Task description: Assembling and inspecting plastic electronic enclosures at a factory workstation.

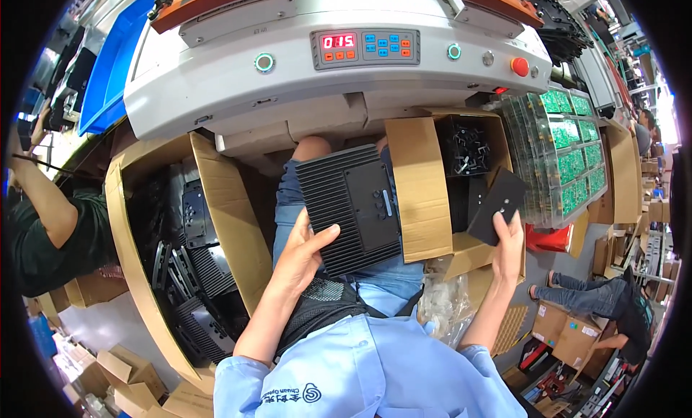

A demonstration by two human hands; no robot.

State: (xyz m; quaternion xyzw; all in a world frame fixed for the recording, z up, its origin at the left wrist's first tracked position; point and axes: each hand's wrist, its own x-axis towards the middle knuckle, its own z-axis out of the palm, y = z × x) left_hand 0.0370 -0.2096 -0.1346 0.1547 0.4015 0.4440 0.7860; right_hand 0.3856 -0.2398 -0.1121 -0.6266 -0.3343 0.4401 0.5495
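Observation:
My left hand (pixel 303 248) grips the near-left edge of a black finned heat-sink housing (pixel 335 209), thumb on top. The housing is over my lap, with a smooth recessed panel and a small pale strip toward its right side. My right hand (pixel 509 234) pinches a flat black plate (pixel 499 204) with small holes by its lower end. That plate is tilted over the open cardboard box (pixel 422 191) on my right. In the box's far part lie many small dark metal pieces (pixel 468 150); the plate hides some of its near part.
A grey-white machine (pixel 288 101) with lit buttons spans the front. On the left, a cardboard box (pixel 231 223) holds several black housings (pixel 205 324). Stacked clear trays of green circuit boards (pixel 569 155) stand right. A blue bin (pixel 119 65) and another person's arm (pixel 47 194) are at far left.

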